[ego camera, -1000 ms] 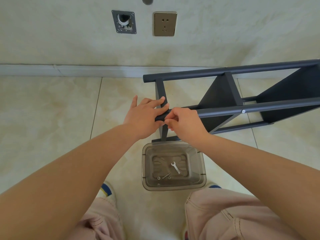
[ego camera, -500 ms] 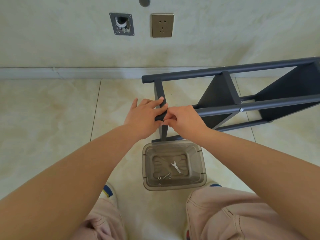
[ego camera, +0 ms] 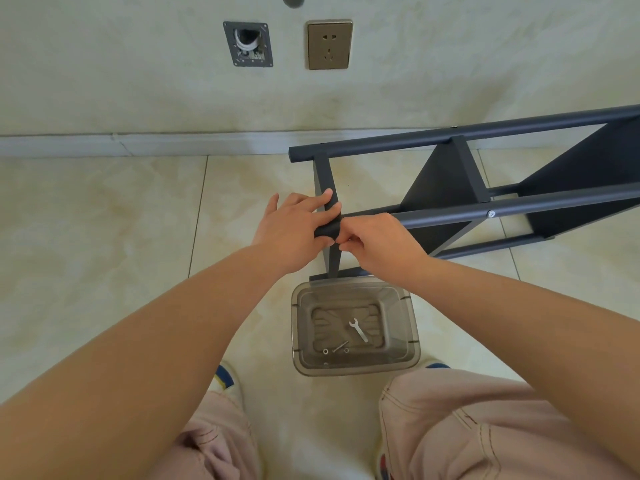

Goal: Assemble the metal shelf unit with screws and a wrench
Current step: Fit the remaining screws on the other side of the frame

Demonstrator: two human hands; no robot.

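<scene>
Nearest, below both sets of fingers, the clear bin [ego camera: 414,327] holds the wrench [ego camera: 358,330] and loose screws [ego camera: 341,347]. Above it, the left hand [ego camera: 294,232] wraps the post end [ego camera: 327,230] of the shelf unit [ego camera: 485,202]; the right hand [ego camera: 377,240] pinches something unseen at the joint. Best to steady the post and start threads by finger before fetching the wrench.

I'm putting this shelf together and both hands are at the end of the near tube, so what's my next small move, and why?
Probably keep the left hand gripping the end of the near tube and let the right hand finish pinching at the joint with the crossbar; whether it holds a screw is hidden. Then reach for the wrench, which lies unused in the clear plastic bin.
</scene>
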